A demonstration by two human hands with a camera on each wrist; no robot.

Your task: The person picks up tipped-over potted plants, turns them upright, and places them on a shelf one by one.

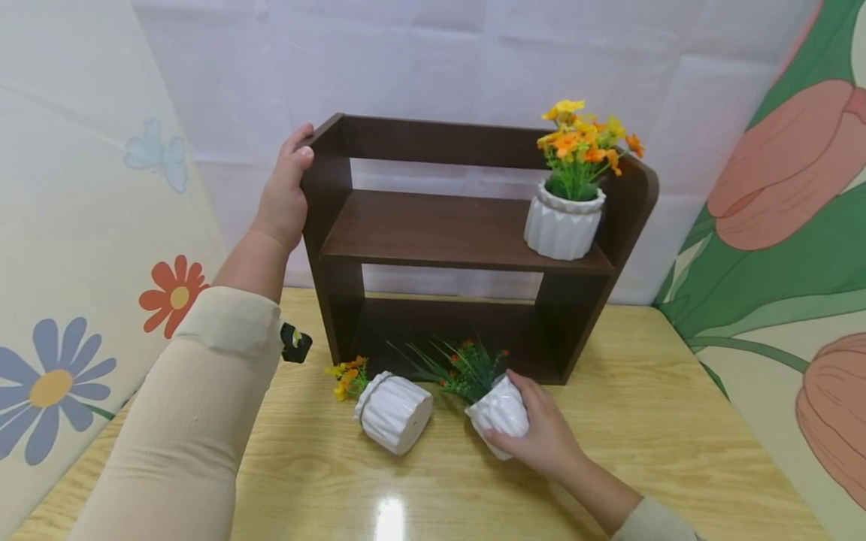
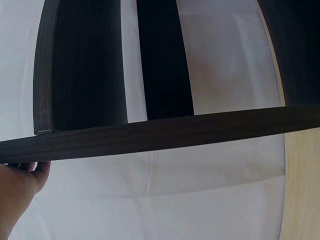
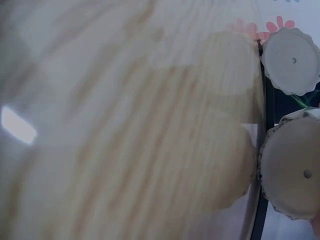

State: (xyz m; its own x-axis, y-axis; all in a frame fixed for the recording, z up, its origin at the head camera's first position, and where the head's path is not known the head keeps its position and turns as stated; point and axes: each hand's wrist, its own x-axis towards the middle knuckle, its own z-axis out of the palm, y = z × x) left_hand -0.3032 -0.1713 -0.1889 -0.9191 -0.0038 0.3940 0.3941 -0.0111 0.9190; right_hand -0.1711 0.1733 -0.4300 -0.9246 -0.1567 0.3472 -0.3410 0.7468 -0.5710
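White pot of red-dotted grass (image 1: 498, 415) was in the grasp of the right hand (image 1: 540, 430) on the near side of the shelf (image 1: 433, 225), right of the middle. The thumb lay along its near side and the fingers curled round its right side. The pot was tilted, its mouth and green blades pointing to the far left, towards the lower tier; whether it touched the table (image 1: 311, 481) could not be told. The right wrist view showed its round base, with a small hole.

Just left of it, a white pot of yellow-orange flowers (image 1: 398, 412) lay on its side on the wooden table, blooms to the far left and base to the near right.

The left hand (image 1: 283, 197) rested against the outer face of the shelf's left side panel, high up, with the fingers loosely extended and not wrapped round the board.

The dark brown shelf stood upright at the far side of the table. On the right end of its upper tier stood a third white pot (image 1: 563, 227), upright, filled with orange and yellow flowers (image 1: 578, 143). A white cloth (image 1: 440, 68) hung behind, between painted floral panels on the left and right.
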